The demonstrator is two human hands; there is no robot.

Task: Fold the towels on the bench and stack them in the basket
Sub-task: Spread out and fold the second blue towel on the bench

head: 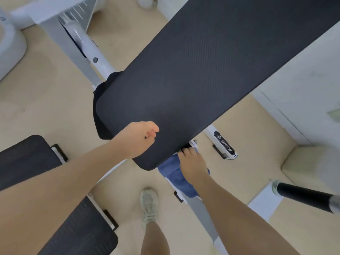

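Blue terry towel (176, 173) under padded bench (202, 70)

A fine diagonal weave is showing across the long black padded bench top (202, 70). The folded terry towel (174, 173) is showing deep blue. The white metal frame bar (223, 142) is carrying a black oval label.

Beige floor (46, 100) under me, evenly lit. White metal gym frame (81, 43) runs far left. Black textured pads (79, 234) near left. White wall panel (303, 85) on the right. Black-gripped bar (303, 196) near right. Frame foot with BRTW label (224, 143) mid-right.
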